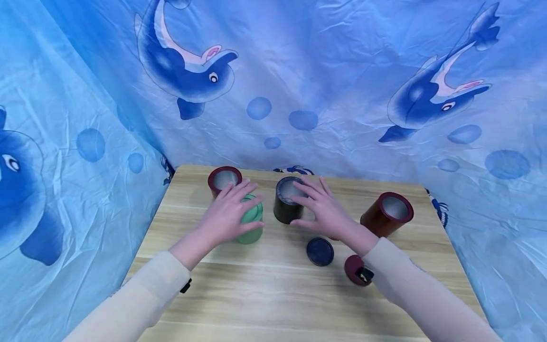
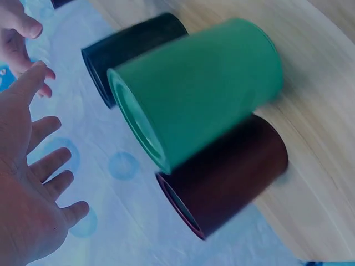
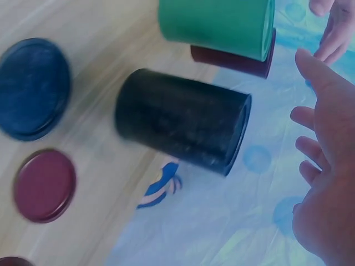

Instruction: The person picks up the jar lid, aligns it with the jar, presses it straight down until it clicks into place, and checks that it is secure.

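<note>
My left hand point(image 1: 226, 216) is spread above the green canister point(image 1: 251, 232), fingers apart, holding nothing. In the left wrist view, a gap separates that hand point(image 2: 33, 166) from the green canister's closed-looking top. An uncovered black canister point(image 1: 285, 211) stands to the right of the green one. Near its rim hovers my right hand point(image 1: 326, 213), also spread; the right wrist view shows space between this hand point(image 3: 333, 149) and the black canister point(image 3: 183, 119). Behind the green canister is an uncovered dark red canister point(image 1: 217, 178), partly covered by my left fingers.
Another uncovered dark red canister point(image 1: 378, 218) stands at the right. A dark blue round lid point(image 1: 320, 251) and a dark red lid point(image 1: 353, 268) lie on the wooden table point(image 1: 256, 294). A blue dolphin-print curtain point(image 1: 342, 142) encloses the back and sides.
</note>
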Demonstrator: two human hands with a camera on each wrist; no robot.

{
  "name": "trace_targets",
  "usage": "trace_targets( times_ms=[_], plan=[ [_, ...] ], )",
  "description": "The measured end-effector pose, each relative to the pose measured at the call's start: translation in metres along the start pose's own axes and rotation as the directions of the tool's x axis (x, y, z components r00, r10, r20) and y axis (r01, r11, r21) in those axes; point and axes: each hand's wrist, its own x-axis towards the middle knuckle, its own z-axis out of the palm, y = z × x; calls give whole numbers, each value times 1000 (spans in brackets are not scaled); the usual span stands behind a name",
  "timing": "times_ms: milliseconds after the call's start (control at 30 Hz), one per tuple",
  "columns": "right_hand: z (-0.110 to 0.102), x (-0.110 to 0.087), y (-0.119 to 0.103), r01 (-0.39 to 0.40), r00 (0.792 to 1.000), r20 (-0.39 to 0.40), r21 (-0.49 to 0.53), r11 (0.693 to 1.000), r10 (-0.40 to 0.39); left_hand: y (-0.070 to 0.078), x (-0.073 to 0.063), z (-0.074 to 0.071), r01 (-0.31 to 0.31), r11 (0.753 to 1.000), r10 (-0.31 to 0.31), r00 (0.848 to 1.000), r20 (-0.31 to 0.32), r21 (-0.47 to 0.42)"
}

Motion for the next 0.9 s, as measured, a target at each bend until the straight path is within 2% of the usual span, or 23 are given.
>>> trace_targets(
  times_ms=[267, 533, 767, 900],
  plan=[
    [2, -46, 17, -12, 999, -34, -14, 1000, 11, 32, 2, 13, -73, 997, 73, 997, 4, 8],
    [3, -78, 25, -101, 995, 19, 4, 995, 101, 67, 4, 39, -126, 991, 128, 991, 33, -39],
    [15, -100, 33, -164, 984, 70, 44, 985, 161, 87, 6, 66, -88, 992, 96, 992, 86, -90],
    [27, -114, 38, -173, 983, 63, 49, 984, 170, 95, 8, 85, -57, 993, 68, 991, 116, -100]
  ],
)
